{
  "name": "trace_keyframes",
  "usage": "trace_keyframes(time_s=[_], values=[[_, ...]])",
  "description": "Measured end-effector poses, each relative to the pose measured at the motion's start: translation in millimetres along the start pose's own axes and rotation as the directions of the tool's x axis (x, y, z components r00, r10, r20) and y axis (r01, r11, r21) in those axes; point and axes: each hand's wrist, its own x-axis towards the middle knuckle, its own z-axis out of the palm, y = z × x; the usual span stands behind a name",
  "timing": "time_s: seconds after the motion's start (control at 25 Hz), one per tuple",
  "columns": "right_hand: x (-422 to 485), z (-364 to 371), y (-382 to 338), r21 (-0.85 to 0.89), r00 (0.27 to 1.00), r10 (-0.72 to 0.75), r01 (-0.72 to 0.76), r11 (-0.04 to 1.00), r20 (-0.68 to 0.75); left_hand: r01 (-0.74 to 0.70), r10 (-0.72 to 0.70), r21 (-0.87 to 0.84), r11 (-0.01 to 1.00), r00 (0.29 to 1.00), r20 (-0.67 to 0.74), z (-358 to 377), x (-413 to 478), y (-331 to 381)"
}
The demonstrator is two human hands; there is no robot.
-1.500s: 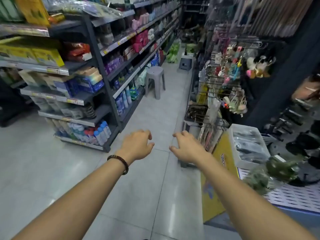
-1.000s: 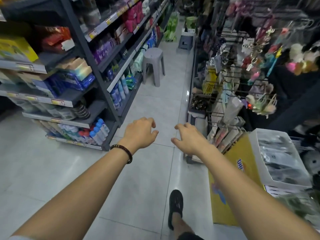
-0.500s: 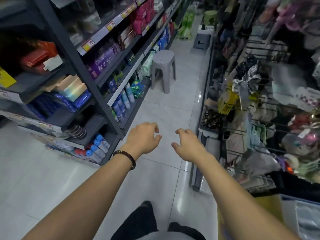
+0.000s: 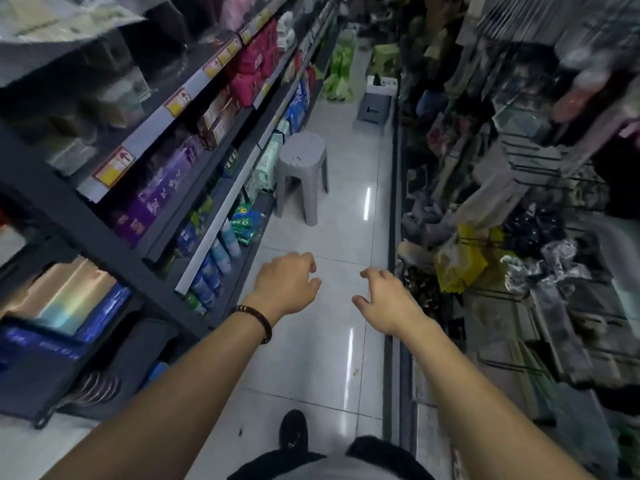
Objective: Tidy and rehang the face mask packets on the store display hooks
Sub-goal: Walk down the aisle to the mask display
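The hanging packets on the hook rack at the right of the frame are blurred, and we cannot tell which are face masks. Our right hand hovers just left of the rack, with our left hand beside it. Both are loosely curled and hold nothing. Open tiled floor runs between the rack and the shelves on the left, up to a grey stool.

- A grey plastic stool stands on the tiled floor, just beside the dark shelving at the floor's left edge.
- A small grey step stool sits farther down the aisle.
- Purple packets fill a middle shelf, with pink packs above them.
- Blue bottles line the bottom shelf's front edge.
- Yellow packets hang on the right rack, blurred.
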Motion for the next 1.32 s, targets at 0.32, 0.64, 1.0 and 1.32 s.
trace_keyframes(time_s=[0.32, 0.64, 1.0, 1.32], values=[[179.7, -62.7, 13.5, 0.032, 0.996, 0.006, -0.003, 0.999, -0.084, -0.046, 0.042, 0.045, 0.998, 0.995, 0.087, -30.2, 213.0, -19.1], [387.2, -167.4, 62.0, 0.088, 0.998, 0.051, -0.047, 0.995, -0.039, -0.033, 0.028, 0.06, 0.998, 0.996, 0.081, -89.9, 429.1, 0.8], [606.7, -246.4, 70.8, 0.053, 0.99, 0.138, -0.137, 0.989, -0.021, -0.116, 0.114, 0.013, 0.993, 0.988, 0.106, -137.7, 675.4, -18.4], [751.8, -319.3, 77.4, 0.117, 0.954, 0.293, -0.285, 0.951, -0.06, -0.291, 0.281, 0.056, 0.955, 0.949, 0.14, -178.5, 877.0, -15.8]])
